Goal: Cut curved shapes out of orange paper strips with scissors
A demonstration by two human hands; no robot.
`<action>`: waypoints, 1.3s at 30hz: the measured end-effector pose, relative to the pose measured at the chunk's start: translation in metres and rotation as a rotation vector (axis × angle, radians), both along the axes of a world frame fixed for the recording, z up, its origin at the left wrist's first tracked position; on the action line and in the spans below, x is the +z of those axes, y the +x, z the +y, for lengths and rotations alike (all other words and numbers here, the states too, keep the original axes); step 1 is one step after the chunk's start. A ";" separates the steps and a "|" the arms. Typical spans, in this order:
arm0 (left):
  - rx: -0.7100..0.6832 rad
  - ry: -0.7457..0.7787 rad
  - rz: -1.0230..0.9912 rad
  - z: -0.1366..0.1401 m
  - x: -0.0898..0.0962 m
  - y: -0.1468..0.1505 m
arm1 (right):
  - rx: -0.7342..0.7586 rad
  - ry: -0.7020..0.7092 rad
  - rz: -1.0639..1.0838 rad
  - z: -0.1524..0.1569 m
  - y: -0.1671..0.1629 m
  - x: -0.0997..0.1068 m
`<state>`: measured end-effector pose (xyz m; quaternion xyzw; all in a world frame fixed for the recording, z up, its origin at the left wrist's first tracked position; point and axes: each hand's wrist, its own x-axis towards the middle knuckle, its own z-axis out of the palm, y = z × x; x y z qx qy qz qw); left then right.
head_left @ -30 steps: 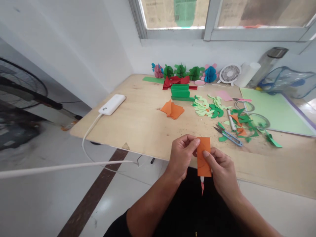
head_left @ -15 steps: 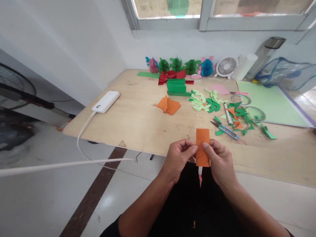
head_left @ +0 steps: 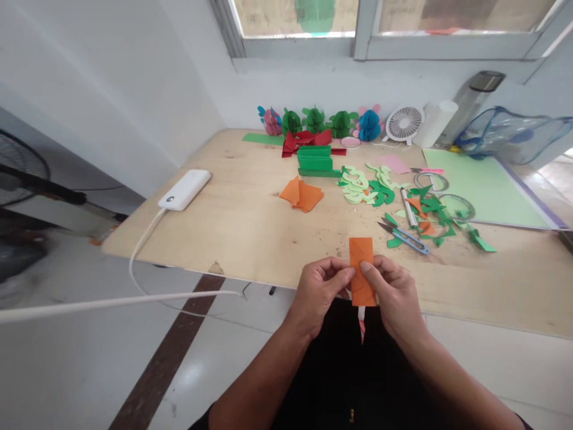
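Note:
Between my two hands is an upright rectangle of orange paper [head_left: 362, 280], with faint curved lines on its face. My left hand [head_left: 321, 292] pinches its left edge, thumb in front. From the right, my right hand [head_left: 394, 292] grips it with the thumb pressed on the front; the fingers behind are mostly hidden. The paper is at the table's front edge, above my dark clothing. Beyond it lie blue thread snips [head_left: 405, 236] with dark blades, and further left a pile of orange paper pieces [head_left: 307, 196].
Light green cut-outs [head_left: 356, 185], green scraps [head_left: 432, 206] and a white marker [head_left: 409, 208] lie right of centre. Folded green paper [head_left: 316, 161] and red paper [head_left: 308, 140] are behind. A white power bank [head_left: 185, 189] with a cable is left; a small fan [head_left: 404, 123] stands by the wall.
The camera view has shifted slightly, so everything appears a little further left and lower. The orange paper tilts slightly now; both hands keep the same hold.

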<state>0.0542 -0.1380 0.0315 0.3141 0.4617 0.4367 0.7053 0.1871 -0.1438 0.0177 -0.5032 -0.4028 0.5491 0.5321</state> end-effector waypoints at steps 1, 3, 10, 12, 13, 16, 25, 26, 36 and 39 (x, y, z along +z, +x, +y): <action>-0.003 -0.005 -0.001 0.000 0.000 0.000 | 0.004 -0.001 -0.002 0.000 0.000 0.000; 0.000 -0.009 0.004 0.001 0.001 -0.001 | 0.002 0.002 -0.015 0.001 0.001 0.000; 0.016 0.047 0.084 0.005 0.002 0.001 | 0.009 0.011 -0.128 0.002 0.000 0.002; 0.034 0.070 0.113 0.008 0.001 0.001 | 0.040 0.031 -0.205 0.007 0.005 0.005; 0.045 0.074 0.121 0.009 0.001 0.001 | 0.070 0.058 -0.263 0.010 0.010 0.006; 0.100 0.058 0.125 0.015 0.001 0.001 | 0.022 0.172 -0.541 0.028 0.035 0.007; 0.223 0.020 0.068 0.028 0.001 0.001 | -0.066 0.394 -1.622 0.071 0.107 -0.007; 0.231 0.019 0.066 0.029 0.001 0.001 | -0.027 0.367 -1.667 0.072 0.107 -0.007; 0.312 0.017 0.010 0.038 0.003 0.002 | 0.205 0.312 -1.785 0.088 0.116 -0.002; 0.325 0.018 -0.014 0.041 0.003 0.004 | 0.248 0.229 -1.759 0.099 0.119 0.001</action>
